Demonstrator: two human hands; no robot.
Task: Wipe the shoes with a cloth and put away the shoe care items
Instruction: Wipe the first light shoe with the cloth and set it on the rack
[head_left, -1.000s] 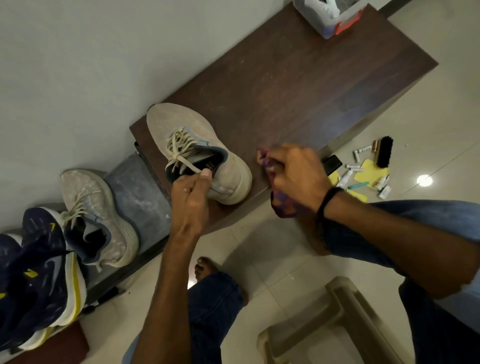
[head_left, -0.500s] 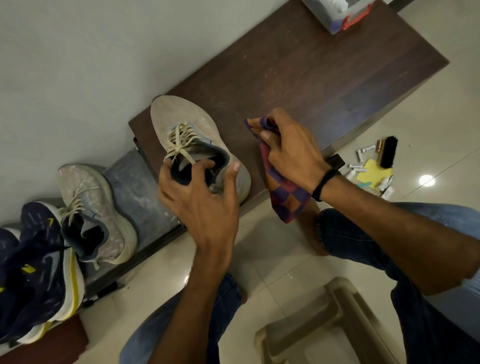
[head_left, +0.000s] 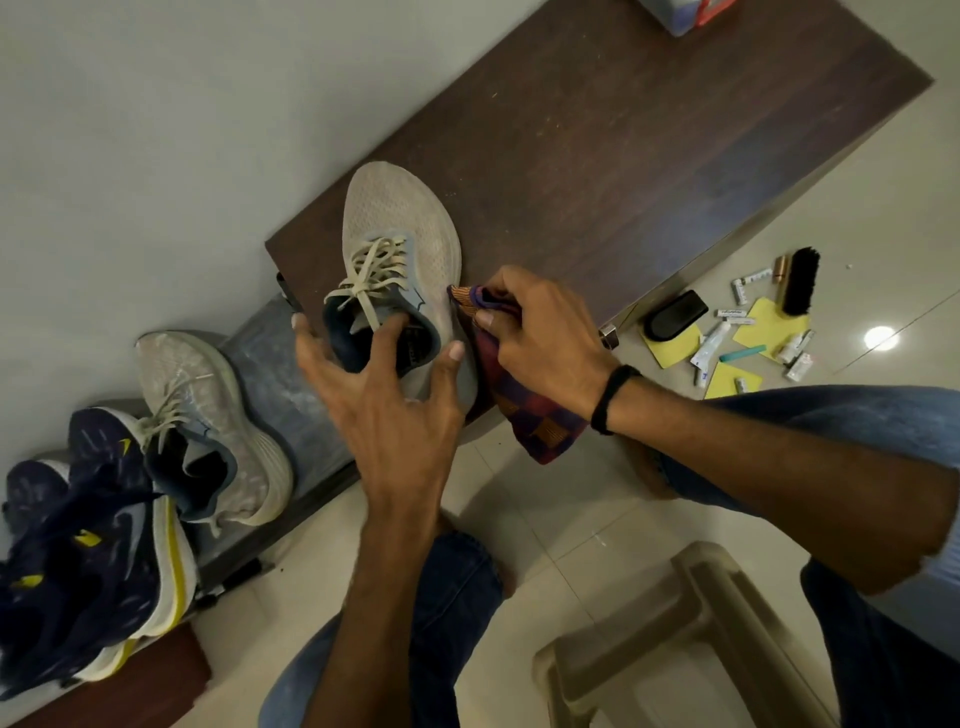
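Step in hand: wiping.
- Shoe (head_left: 400, 234): on the table (head_left: 623, 156), between our hands.
- Left hand (head_left: 384, 395): fingers spread over the heel, gripping nothing. We judge it should clamp the heel first.
- Right hand (head_left: 540, 332): pinches the cloth (head_left: 524, 410) against the shoe's side. We'd keep it bunched.
- Right of the right hand, on the floor: brush (head_left: 800, 280), tubes (head_left: 711, 345).
- Left of the left hand: more shoes (head_left: 208, 415).
- We judge nothing obstructs.

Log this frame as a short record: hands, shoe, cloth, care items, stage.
left hand: fingers spread over the beige shoe's heel, contact unclear
right hand: grips the checked cloth against the shoe's side
shoe: upright on the dark cabinet top
care items: brush, tubes, yellow pads on the floor, not put away
stage: wiping
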